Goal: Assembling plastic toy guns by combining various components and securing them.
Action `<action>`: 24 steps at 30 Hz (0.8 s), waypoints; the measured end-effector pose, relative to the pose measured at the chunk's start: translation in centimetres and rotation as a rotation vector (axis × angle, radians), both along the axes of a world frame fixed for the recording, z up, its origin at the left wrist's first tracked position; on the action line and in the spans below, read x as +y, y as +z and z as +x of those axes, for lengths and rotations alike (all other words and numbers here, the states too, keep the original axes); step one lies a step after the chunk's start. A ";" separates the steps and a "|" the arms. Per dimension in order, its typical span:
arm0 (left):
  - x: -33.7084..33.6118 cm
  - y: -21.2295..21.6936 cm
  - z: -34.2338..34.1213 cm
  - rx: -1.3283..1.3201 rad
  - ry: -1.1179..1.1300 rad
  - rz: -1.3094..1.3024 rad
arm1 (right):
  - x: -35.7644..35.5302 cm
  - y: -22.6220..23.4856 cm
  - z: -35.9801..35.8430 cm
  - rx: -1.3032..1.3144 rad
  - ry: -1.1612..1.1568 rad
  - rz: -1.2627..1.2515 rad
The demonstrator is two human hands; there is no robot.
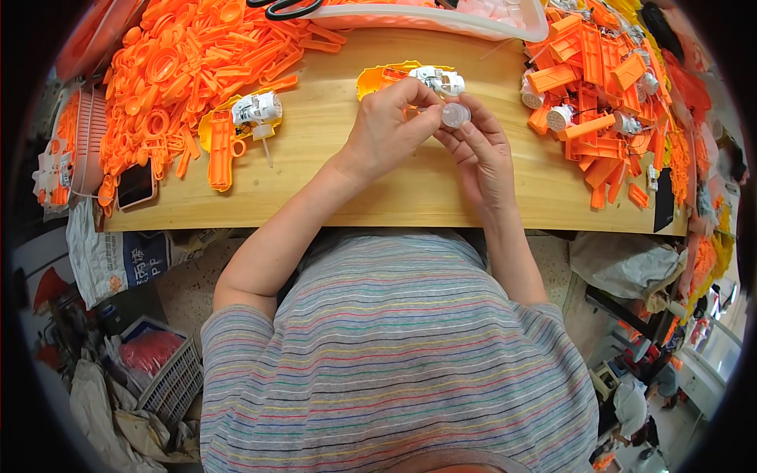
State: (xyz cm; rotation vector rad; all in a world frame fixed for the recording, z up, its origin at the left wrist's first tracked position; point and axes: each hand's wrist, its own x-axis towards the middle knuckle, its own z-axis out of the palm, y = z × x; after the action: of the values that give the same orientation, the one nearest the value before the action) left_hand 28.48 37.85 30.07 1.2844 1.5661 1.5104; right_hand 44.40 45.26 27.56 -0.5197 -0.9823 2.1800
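Observation:
My left hand (pixel 392 126) and my right hand (pixel 482 154) meet above the table, both closed around a small clear round plastic cap (pixel 456 116). Thumb and fingers of each hand pinch its sides. Just beyond my fingers lies a yellow and orange plastic shell with a white cylindrical part (pixel 438 80) in it, partly covered by my left hand. A similar piece rests to the left: an orange handle (pixel 221 158) with a ring, a yellow shell and a white cylinder (pixel 256 109) with a thin stem below.
A large heap of orange plastic parts (pixel 197 55) covers the far left. Orange pieces with white round ends and wires (pixel 595 87) pile up at the right. At the back stand a white tray (pixel 441 17) and black-handled scissors (pixel 293 9). A phone (pixel 137 184) lies near the left edge.

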 end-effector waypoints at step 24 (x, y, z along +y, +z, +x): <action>-0.3 -0.7 1.6 0.308 0.199 0.315 | -1.7 0.5 -1.3 0.059 -0.124 0.073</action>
State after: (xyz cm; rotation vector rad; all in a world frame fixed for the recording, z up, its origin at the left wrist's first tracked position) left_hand 30.09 37.54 29.40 1.6409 1.7394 1.8071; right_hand 43.09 43.61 28.09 -0.4675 -0.9678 2.0304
